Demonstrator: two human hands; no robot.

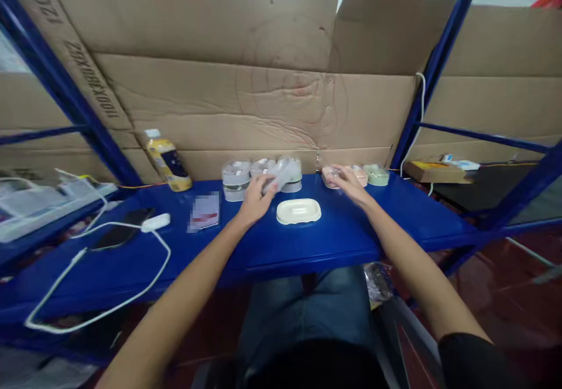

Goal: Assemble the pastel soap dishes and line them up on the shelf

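My left hand (pixel 258 197) is closed on a pale, translucent, oblong piece (pixel 283 174), blurred and tilted, in front of the stacked containers. Behind it, grey-white round containers (pixel 236 174) with clear tops stand in short stacks along the cardboard. My right hand (pixel 349 183) has its fingers curled over a pink round container (pixel 330 177), the leftmost of a row; the fingertips are partly blurred. Beside it are a peach container (pixel 360 176) and a pale green one (pixel 376 175). A cream oblong tray (pixel 298 211) lies on the blue shelf between my hands.
A yellow drink bottle (pixel 169 162) leans at the back left, near a flat card-like item (pixel 205 210). Further left lie a dark phone (pixel 123 231) and a white cable (pixel 164 263). Cardboard (pixel 211 96) walls the back; blue posts (pixel 439 67) frame both sides.
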